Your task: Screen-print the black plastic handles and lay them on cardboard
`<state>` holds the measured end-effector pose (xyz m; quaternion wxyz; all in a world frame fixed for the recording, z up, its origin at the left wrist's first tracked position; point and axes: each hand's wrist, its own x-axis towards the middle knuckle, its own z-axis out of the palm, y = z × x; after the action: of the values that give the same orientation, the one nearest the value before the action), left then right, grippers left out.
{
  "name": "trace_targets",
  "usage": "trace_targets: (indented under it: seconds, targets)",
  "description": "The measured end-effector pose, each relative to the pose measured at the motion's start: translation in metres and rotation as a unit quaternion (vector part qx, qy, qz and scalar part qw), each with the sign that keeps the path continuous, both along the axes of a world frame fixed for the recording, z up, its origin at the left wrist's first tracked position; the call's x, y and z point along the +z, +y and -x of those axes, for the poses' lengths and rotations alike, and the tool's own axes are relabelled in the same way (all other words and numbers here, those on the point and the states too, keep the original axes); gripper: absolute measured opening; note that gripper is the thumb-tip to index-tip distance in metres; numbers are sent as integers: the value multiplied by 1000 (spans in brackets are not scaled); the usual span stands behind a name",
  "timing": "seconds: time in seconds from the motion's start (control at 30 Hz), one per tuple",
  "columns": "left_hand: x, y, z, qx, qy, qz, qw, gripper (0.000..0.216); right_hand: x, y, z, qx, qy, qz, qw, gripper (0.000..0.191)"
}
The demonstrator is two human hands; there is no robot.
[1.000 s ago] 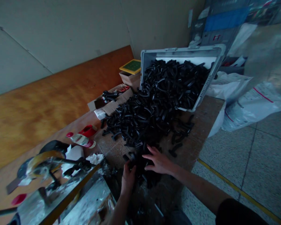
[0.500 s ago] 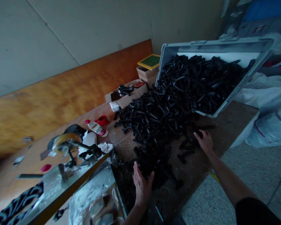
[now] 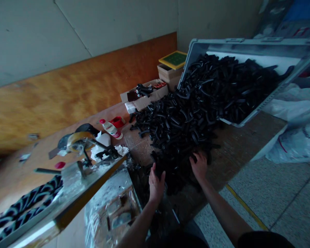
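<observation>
A large heap of black curved handle-like pieces [image 3: 175,120] spreads over the worktable and runs up into a tilted grey crate [image 3: 235,40]. At the near end of the heap, my left hand [image 3: 156,186] is open, fingers extended and thumb apart, its inner side against the pieces. My right hand [image 3: 199,167] rests at the heap's right side, fingers spread and touching the black pieces; its fingertips are partly lost against the dark heap. Neither hand visibly lifts a piece.
Left of my arms stands a metal fixture with a yellow-edged bar [image 3: 90,193]. Beyond it are a bottle with a red cap [image 3: 111,129], a red tape ring [image 3: 117,121] and an open cardboard box [image 3: 155,96]. White plastic bags [image 3: 294,137] hang by the table's right edge.
My right hand has moved left, closer to my left hand, and the loose pieces at the right are now gathered against the heap. The view has shifted slightly.
</observation>
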<state>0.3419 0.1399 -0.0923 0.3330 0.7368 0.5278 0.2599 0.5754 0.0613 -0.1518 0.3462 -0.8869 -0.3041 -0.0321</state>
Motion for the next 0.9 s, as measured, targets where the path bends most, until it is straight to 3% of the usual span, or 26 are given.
trace_targets:
  seconds: [0.13,0.23,0.33,0.43,0.5,0.6,0.67,0.73,0.8,0.9]
  targets:
    - [4,29,10,57,0,73,996,58,22,-4,5,46,-39,30,998,39]
    - [17,34,17,60,-8,77,995,64,46,4,5,79,-95,30,992,45]
    - [37,25,28,48,-18,70,996,58,65,22,-1,194,-159,58,966,49]
    - [58,9,49,32,-43,63,997,44,74,40,-14,323,-188,102,922,35]
    - [71,-3,69,29,-70,63,995,37,78,51,-22,336,-198,117,913,24]
    - [87,-20,105,45,-113,73,990,33,86,65,-21,288,-181,110,934,26]
    - [95,-32,131,69,-140,97,983,32,94,73,-1,278,-121,80,950,35]
    - [99,-43,157,95,-161,114,976,31,102,75,40,332,-42,36,942,42]
    - [100,-54,184,123,-171,118,970,30,108,71,96,437,26,3,899,37]
    - [97,-65,224,171,-176,116,962,32,115,60,193,592,72,-11,803,17]
